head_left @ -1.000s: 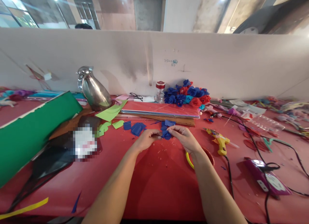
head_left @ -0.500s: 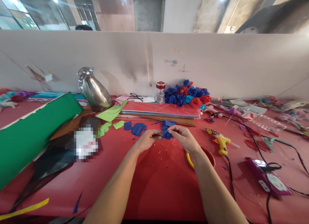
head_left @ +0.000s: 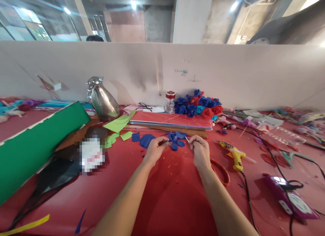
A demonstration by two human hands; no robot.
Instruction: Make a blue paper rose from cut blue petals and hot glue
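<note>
My left hand (head_left: 155,148) and my right hand (head_left: 199,150) rest on the red table cover (head_left: 162,195), a little apart. The left hand's fingertips pinch a small blue paper flower (head_left: 174,140) with loose petals at its edge. My right hand's fingers are closed on a thin pale stick (head_left: 187,139) that points toward the flower. More blue paper petals (head_left: 145,140) lie just left of the left hand.
Yellow glue gun (head_left: 235,154) and red scissors (head_left: 221,171) lie right of my right hand. A purple power strip (head_left: 289,195) with cables sits far right. A pile of paper flowers (head_left: 198,105), a jar (head_left: 169,101), a steel jug (head_left: 103,100) and paper sheets (head_left: 172,121) stand behind; green board (head_left: 38,141) at left.
My hands have drawn apart: the right hand has let go of the blue flower and moved right, now pinching the thin stick. The camera has tilted down slightly.
</note>
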